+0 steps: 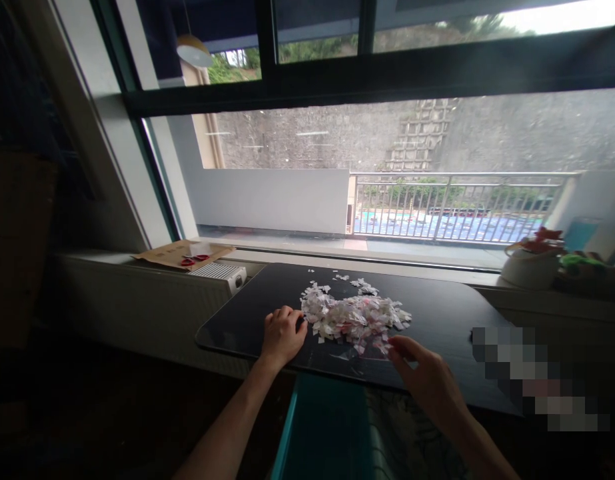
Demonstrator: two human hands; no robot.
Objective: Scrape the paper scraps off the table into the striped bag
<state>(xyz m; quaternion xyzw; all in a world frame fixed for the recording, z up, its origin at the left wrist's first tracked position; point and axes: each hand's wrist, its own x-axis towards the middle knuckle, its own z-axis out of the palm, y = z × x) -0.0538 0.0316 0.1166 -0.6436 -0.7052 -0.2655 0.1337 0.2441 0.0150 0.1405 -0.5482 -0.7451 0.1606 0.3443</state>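
Note:
A heap of small white and pinkish cut scraps [354, 315] lies in the middle of a dark tabletop [247, 300]. My left hand [283, 335] rests at the heap's left side with its fingers curled in. Whatever is inside those fingers, if anything, is hidden. At the heap's front right corner, the thumb and fingertips of my right hand [430, 373] come together on a small pale scrap [386, 347]. Some clear, shiny film-like material [348, 355] lies between my hands, close to the table's front edge.
Red-handled scissors [194, 260] lie on a brown paper envelope [170, 253] on the sill at left, above a white radiator [217, 272]. Below the table's front edge is a teal bin [327, 427]. A pale pot-like object [530, 267] stands at right by the window.

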